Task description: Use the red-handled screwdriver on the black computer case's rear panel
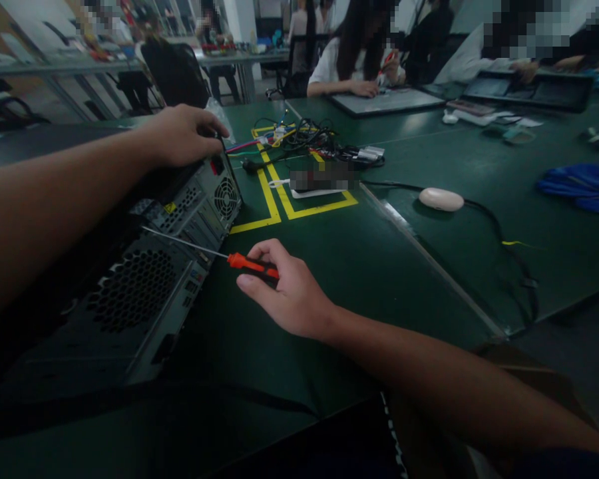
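Observation:
A black and grey computer case lies on the left, its rear panel with a honeycomb vent and a fan grille turned toward me. My left hand grips the far upper corner of the case, fingers bent over the edge. A screwdriver with an orange and black handle is in my right hand, fingers and thumb closed round the grip. Its long thin shaft points left, and the tip meets the rear panel near the upper edge. Whether it sits in a screw is too small to tell.
Beyond the case, tangled cables lie on the green table by yellow tape markings. A black cord with a pale oval piece runs right. A blue bundle lies far right. People work across the table.

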`<act>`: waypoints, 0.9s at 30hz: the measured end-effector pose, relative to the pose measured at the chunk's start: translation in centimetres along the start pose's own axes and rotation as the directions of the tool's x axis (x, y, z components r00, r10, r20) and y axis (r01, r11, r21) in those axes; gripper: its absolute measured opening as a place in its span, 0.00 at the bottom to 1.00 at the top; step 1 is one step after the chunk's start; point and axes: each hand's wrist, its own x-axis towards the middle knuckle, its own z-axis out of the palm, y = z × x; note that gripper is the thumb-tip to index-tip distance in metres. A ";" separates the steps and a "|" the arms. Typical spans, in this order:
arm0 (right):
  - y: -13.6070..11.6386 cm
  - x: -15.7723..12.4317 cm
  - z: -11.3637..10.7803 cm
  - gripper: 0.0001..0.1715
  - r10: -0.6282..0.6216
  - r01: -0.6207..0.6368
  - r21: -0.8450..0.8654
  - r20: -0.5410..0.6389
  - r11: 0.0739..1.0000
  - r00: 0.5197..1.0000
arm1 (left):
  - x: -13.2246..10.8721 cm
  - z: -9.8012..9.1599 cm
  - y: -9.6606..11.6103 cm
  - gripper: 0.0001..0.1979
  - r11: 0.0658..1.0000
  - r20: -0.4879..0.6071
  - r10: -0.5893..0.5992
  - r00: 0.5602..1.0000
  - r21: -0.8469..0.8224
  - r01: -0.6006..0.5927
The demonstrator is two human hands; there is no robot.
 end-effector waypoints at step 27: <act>0.2 0.2 -0.3 0.10 -0.001 0.001 -0.025 0.012 1.000 1.000 | 0.1 -0.1 0.1 0.28 1.000 -0.001 -0.006 1.000 0.008 0.006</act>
